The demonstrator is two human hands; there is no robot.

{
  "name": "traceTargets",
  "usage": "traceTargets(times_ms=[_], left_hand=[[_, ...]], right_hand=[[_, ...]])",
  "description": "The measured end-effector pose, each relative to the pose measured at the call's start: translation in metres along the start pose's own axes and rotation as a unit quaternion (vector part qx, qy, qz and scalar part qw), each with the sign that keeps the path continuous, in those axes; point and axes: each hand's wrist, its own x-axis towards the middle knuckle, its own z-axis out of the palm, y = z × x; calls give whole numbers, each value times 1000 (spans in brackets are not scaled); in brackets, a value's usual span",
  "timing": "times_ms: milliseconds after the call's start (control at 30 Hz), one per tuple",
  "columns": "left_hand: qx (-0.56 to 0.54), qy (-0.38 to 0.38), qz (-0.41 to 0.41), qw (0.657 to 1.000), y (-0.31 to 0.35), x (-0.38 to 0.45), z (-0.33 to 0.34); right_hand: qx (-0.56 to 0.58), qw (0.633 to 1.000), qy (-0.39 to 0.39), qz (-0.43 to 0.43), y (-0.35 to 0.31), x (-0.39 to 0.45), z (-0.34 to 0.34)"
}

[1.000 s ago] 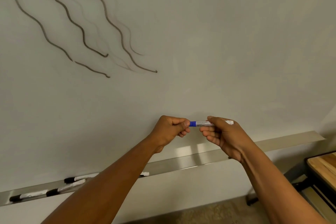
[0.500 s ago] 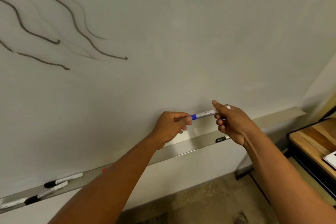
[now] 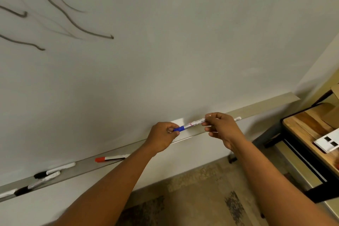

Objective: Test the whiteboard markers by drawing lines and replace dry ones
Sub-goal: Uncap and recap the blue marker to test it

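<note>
1. Blue-capped white whiteboard marker [image 3: 190, 125] is hanging just before the board's right tray — left hand [image 3: 162, 138] pinching its cap, right hand [image 3: 222, 128] gripping the barrel.
2. Dark wavy test lines [image 3: 78, 25] are showing far left — this marker is awaiting testing.

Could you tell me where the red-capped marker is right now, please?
In the head view the red-capped marker lies on the whiteboard tray, lower left of centre, just left of the person's left forearm and to the right of the black-capped markers.

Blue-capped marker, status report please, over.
Left hand pinches blue cap; right hand grips white barrel of blue-capped marker. Cap still on. Nothing between marker and whiteboard.
</note>
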Motion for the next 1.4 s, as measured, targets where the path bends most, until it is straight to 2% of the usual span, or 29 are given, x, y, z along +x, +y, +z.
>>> traceTargets(times_ms=[167,300,700,800,1033,1200,1400], left_hand=[[71,-18,-38,997,-48,-28,-9],[73,-12,-83,994,-94,-58,-27],[64,139,-217,964,-224,-164,-105],[84,152,-248,953,-256,-192,-117],[88,177,-332,922,-332,-261,-140],[26,224,-388,894,-377,-301,-163],[-15,263,-426,865,-422,-342,-188]], right_hand=[[-72,996,-43,25,35,1,35],[-135,985,-97,40,59,-4,71],[-261,927,-266,41,127,-55,226],[-293,910,-291,34,149,-70,264],[-401,855,-328,-29,223,-102,351],[-484,792,-357,-107,279,-126,412],[-517,753,-387,-125,342,-149,484]])
